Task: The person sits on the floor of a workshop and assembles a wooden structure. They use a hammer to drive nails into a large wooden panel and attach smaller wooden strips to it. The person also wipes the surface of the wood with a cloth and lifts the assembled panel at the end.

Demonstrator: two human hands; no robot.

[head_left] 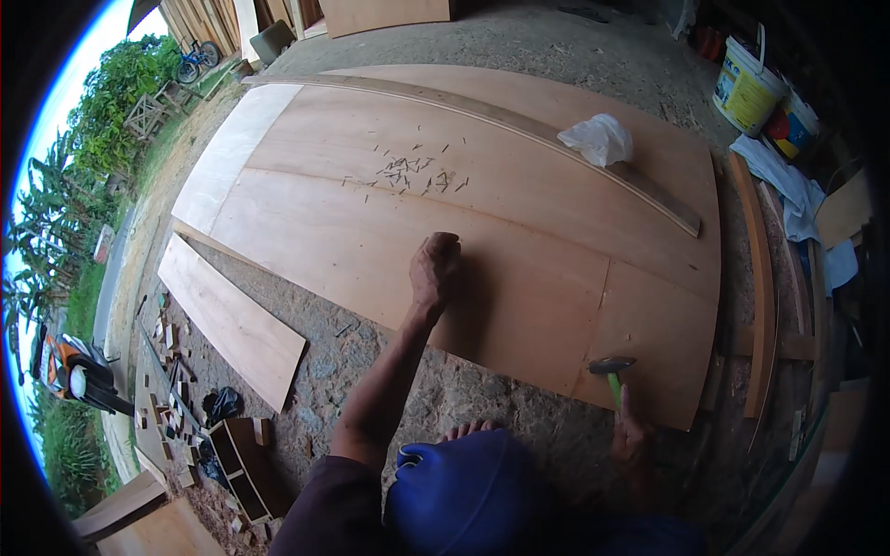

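Observation:
My left hand is closed in a fist over the middle of a large plywood panel; whatever its fingers may hold is hidden. At the right, my right hand grips the green handle of a hammer. The hammer's dark metal head is over the panel's near right part, close to a seam. Beyond my left hand, a loose cluster of small dark nails lies scattered on the panel.
A long wooden batten and a crumpled white plastic bag lie across the panel's far side. A narrow plywood strip, wood offcuts and a wooden box frame are left. Buckets and planks stand right.

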